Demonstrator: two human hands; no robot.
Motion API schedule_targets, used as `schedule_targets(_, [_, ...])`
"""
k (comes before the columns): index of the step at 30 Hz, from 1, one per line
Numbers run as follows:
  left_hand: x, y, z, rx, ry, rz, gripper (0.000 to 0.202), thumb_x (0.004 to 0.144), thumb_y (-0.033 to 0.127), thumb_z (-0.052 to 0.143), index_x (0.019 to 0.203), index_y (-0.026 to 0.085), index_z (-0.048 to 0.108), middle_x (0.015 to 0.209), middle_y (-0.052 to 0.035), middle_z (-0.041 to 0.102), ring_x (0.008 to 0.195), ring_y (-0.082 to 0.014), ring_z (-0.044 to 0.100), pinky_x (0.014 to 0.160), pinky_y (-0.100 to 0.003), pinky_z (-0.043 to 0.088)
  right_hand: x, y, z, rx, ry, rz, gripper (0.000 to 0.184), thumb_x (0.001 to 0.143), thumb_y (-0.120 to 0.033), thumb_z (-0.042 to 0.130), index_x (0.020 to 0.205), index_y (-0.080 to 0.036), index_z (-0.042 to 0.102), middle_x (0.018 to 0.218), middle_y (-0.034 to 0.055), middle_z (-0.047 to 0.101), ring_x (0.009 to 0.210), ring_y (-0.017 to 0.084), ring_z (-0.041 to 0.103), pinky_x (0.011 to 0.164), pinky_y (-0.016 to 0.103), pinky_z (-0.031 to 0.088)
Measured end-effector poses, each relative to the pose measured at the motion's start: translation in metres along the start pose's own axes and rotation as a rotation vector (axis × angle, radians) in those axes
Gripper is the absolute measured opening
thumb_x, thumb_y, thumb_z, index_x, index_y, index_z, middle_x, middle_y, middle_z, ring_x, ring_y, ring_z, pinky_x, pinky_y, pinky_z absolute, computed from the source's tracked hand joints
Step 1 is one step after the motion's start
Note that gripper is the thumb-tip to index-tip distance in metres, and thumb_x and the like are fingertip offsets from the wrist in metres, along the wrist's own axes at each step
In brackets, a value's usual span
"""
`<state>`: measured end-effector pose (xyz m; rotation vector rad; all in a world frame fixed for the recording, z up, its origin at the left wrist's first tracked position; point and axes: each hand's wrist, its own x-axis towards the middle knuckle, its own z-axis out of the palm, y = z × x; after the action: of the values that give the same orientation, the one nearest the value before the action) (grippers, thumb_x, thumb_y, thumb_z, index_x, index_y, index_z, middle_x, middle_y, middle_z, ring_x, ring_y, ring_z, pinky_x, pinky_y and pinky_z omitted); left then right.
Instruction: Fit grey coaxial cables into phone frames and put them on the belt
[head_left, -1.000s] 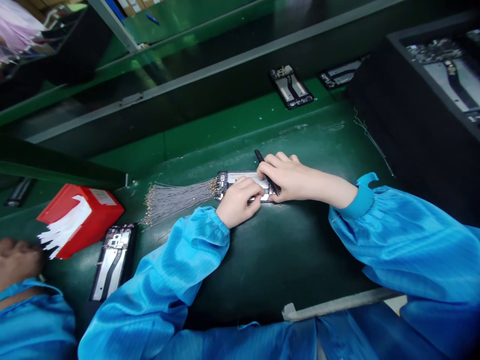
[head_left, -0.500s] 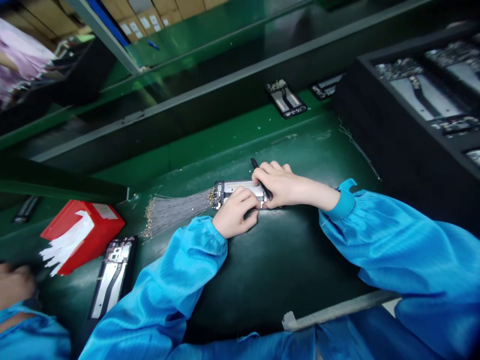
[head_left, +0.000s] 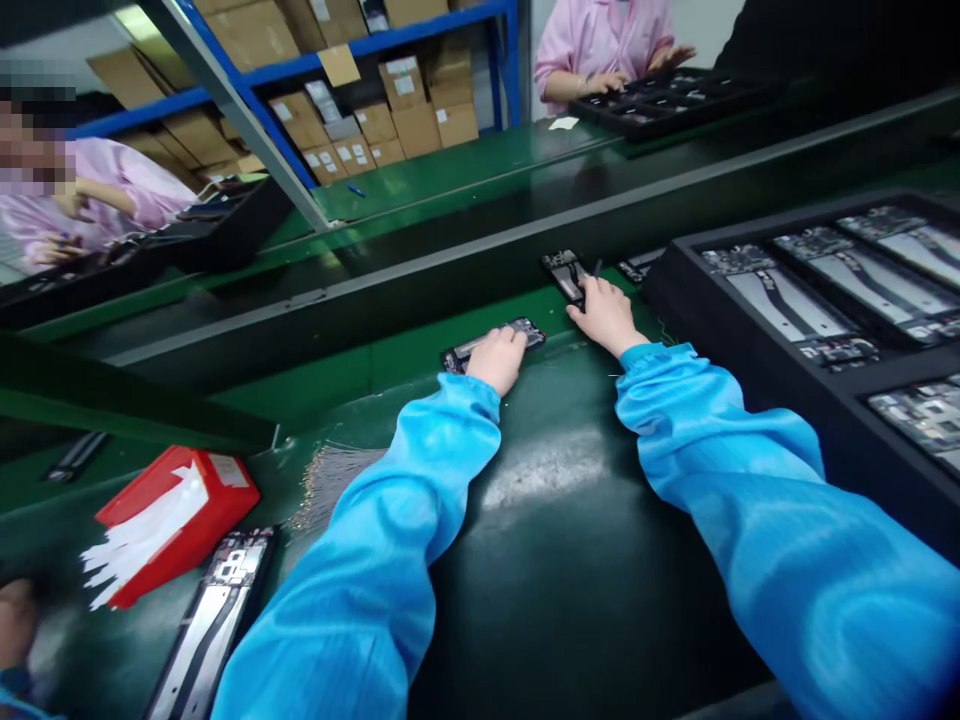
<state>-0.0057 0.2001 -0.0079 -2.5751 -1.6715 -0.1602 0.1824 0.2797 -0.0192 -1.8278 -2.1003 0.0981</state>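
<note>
My left hand (head_left: pixel 498 360) is closed around an opened phone (head_left: pixel 454 358) with its circuit board exposed, at the back of the green work surface. Its fingers hide the phone's middle. Further right, my right hand (head_left: pixel 604 315) reaches to a second opened phone (head_left: pixel 564 272) by the back ledge, its fingertips at the phone's lower right edge. A slim black stick-like tool (head_left: pixel 598 267) pokes up from the curled fingers of that hand. A bundle of thin grey wires with gold-coloured ends (head_left: pixel 334 475) lies partly behind my left sleeve.
A large black tray of opened phones (head_left: pixel 750 345) stands at right. To the left are a red bin (head_left: pixel 217 520) with white strips and another opened phone (head_left: pixel 214 610). A co-worker's hand (head_left: pixel 15 615) is at the left edge. People in pink (head_left: pixel 574 50) work beyond the ledge.
My left hand has moved the phone from beside the wires to the back of the surface. My right hand has left that phone and reached the one by the ledge. The view has tilted up.
</note>
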Motion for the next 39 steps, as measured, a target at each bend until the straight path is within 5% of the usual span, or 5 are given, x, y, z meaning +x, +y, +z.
schedule_targets(9, [0.016, -0.064, -0.006, 0.008, -0.004, -0.253, 0.025, 0.079, 0.013, 0.051, 0.104, 0.009, 0.052, 0.103, -0.0165, 0.047, 0.095, -0.0284, 0.051, 0.079, -0.042, 0.045, 0.005, 0.002, 0.002, -0.092, 0.024, 0.023, 0.037, 0.079, -0.031, 0.042, 0.112, -0.014, 0.047, 0.110, 0.0174, 0.054, 0.097, 0.034, 0.045, 0.076, 0.043, 0.032])
schedule_targets(15, [-0.062, -0.059, -0.036, -0.082, -0.217, -0.059, 0.026, 0.077, 0.025, 0.059, 0.103, 0.020, 0.056, 0.096, -0.0041, 0.053, 0.092, -0.0186, 0.053, 0.084, -0.031, 0.045, -0.071, -0.014, -0.012, -0.148, 0.044, -0.234, 0.035, 0.085, -0.038, 0.037, 0.108, -0.016, 0.051, 0.108, 0.0144, 0.057, 0.099, 0.035, 0.041, 0.074, 0.042, 0.029])
schedule_targets(22, [-0.148, -0.046, -0.060, -0.134, -0.223, 0.054, 0.009, 0.082, 0.020, 0.050, 0.087, 0.016, 0.056, 0.089, -0.0056, 0.053, 0.083, -0.0179, 0.049, 0.077, -0.032, 0.044, -0.157, -0.049, -0.022, -0.059, -0.008, -0.781, 0.027, 0.086, -0.028, 0.039, 0.105, -0.020, 0.056, 0.085, 0.0096, 0.060, 0.082, 0.024, 0.043, 0.069, 0.038, 0.029])
schedule_targets(26, [-0.160, -0.037, -0.056, -0.079, -0.218, 0.051, 0.009, 0.081, 0.020, 0.050, 0.087, 0.016, 0.056, 0.088, -0.0064, 0.053, 0.082, -0.0186, 0.047, 0.075, -0.031, 0.043, -0.179, -0.068, -0.016, 0.115, -0.035, -0.985, 0.026, 0.083, -0.013, 0.039, 0.100, -0.018, 0.058, 0.076, 0.0060, 0.055, 0.072, 0.018, 0.043, 0.063, 0.031, 0.033])
schedule_targets(39, [-0.150, -0.023, -0.044, -0.227, -0.075, 0.066, 0.016, 0.085, 0.023, 0.049, 0.076, 0.017, 0.060, 0.078, -0.0037, 0.055, 0.077, -0.0158, 0.050, 0.072, -0.028, 0.042, -0.172, -0.069, -0.011, 0.295, -0.127, -0.996, 0.026, 0.083, -0.011, 0.038, 0.099, -0.018, 0.058, 0.075, 0.0049, 0.055, 0.067, 0.016, 0.049, 0.060, 0.028, 0.039])
